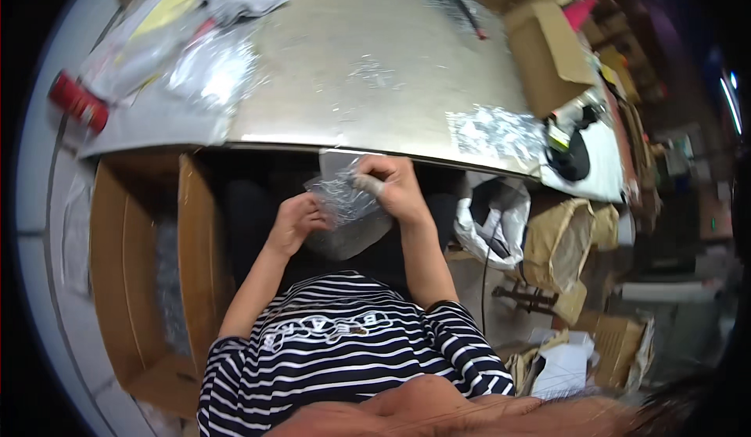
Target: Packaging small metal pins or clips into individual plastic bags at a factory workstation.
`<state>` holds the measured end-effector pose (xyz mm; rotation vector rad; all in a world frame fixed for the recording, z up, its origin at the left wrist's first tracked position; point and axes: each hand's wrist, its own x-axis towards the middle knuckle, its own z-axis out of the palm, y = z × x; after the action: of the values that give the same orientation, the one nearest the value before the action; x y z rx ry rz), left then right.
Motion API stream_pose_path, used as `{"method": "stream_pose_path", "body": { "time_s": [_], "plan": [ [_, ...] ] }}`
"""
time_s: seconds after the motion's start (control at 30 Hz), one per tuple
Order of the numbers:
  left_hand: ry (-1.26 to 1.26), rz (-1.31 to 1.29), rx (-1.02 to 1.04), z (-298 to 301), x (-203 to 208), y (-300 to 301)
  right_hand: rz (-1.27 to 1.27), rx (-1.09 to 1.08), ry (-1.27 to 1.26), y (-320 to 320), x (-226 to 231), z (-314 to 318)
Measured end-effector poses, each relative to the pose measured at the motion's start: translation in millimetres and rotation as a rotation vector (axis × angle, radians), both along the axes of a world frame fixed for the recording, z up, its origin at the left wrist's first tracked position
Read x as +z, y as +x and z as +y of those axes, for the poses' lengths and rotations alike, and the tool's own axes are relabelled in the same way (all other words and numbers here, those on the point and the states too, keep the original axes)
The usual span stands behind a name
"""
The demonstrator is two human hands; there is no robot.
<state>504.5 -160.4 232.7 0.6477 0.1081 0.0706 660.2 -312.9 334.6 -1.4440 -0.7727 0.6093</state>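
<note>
Over my lap, just below the table's near edge, my left hand [296, 222] pinches the left side of a crinkled clear plastic bag [342, 196]. On the bag's right side, my right hand [397, 190] closes its fingers on the upper edge. A pale wrap [368, 186] covers one of that hand's fingertips. Whether anything lies inside the bag is too blurred to tell. Beneath it, a larger clear plastic sheet or bag [352, 240] rests on my lap. A white flat piece [335, 158] shows behind the bag, partly hidden.
The metal-topped table [313, 69] carries small clear bags [497, 133] at its near right. Plastic packaging [211, 65] and a red can [78, 102] lie at left. An open carton [141, 366] stands left of me; a white-lined bin [493, 233] and paper sack [557, 245] at right.
</note>
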Motion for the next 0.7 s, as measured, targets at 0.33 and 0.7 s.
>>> {"method": "stream_pose_path", "body": {
  "time_s": [0.33,0.7],
  "plan": [
    [0.083,0.169,-0.088,-14,-24,7,-0.402,-0.412,-0.410,114,3,-68],
    [0.241,0.178,-0.059,1,-2,10,-1.006,-0.987,-0.912,148,-10,-104]
  ]
}}
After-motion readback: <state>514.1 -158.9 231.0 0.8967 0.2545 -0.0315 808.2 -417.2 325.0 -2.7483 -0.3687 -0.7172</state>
